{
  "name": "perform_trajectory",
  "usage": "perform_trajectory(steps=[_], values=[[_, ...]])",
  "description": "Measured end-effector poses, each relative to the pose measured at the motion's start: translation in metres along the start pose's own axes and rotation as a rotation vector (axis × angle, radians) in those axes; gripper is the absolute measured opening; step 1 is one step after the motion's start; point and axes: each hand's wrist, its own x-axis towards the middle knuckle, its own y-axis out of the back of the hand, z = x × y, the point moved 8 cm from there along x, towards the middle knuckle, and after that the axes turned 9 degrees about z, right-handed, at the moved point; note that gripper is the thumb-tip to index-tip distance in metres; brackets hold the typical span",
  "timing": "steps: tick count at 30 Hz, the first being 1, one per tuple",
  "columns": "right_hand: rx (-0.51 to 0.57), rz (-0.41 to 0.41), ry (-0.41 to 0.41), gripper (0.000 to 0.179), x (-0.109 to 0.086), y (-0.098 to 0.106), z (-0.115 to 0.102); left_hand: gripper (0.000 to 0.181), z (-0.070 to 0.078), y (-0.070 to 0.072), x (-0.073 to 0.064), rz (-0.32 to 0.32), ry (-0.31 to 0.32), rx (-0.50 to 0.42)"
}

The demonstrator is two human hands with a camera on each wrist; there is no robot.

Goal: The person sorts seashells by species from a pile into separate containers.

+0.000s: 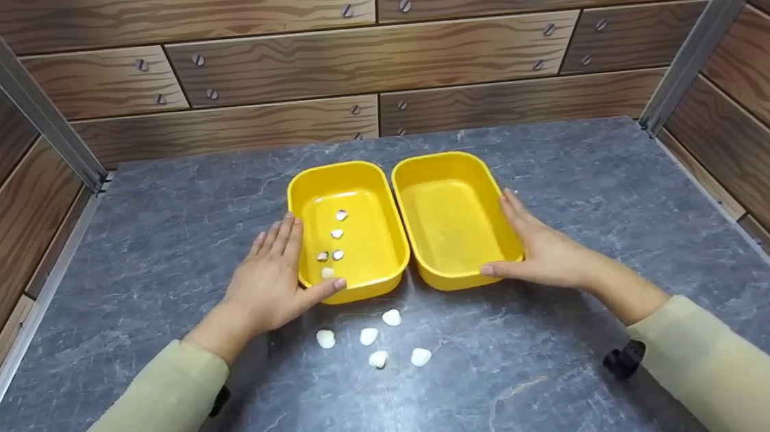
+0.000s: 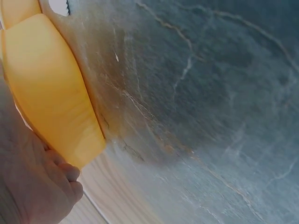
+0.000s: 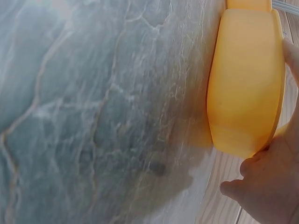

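The left yellow tub (image 1: 367,238) stood upright on the grey marbled tabletop (image 1: 521,377), five small shells (image 1: 337,233) lying along the left part of its floor, some pale, some darkly marked. Just beside it stood the right yellow tub (image 1: 457,220); from where I was, I couldn't tell whether their rims touched. The person's left hand (image 1: 269,276) lay against the first tub's outer side, fingers straight, thumb spread away from them over the near rim. The right hand (image 1: 546,243) mirrored it on the second tub, fingers along the outer wall, thumb apart at the near rim; both hands rested there rather than clamping. Five white shells (image 1: 369,336) lay scattered on the tabletop in front of the tubs. Pale sleeves (image 1: 139,414) covered both arms, with a black device (image 1: 622,360) at the right cuff. Behind rose a wall of wood-patterned panels (image 1: 373,59), flanked by grey metal posts (image 1: 25,93).
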Motion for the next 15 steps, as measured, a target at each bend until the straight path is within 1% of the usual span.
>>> perform_trajectory(steps=[9, 15], values=[[-0.042, 0.013, -0.012, 0.126, 0.0004, 0.0014, -0.0036, 0.122, 0.0005, 0.0014, 0.0001, 0.0, -0.005, -0.007], [-0.053, 0.036, 0.017, 0.126, 0.0065, 0.0018, -0.0063, 0.121, 0.0013, 0.003, -0.0012, 0.011, -0.006, -0.021]])
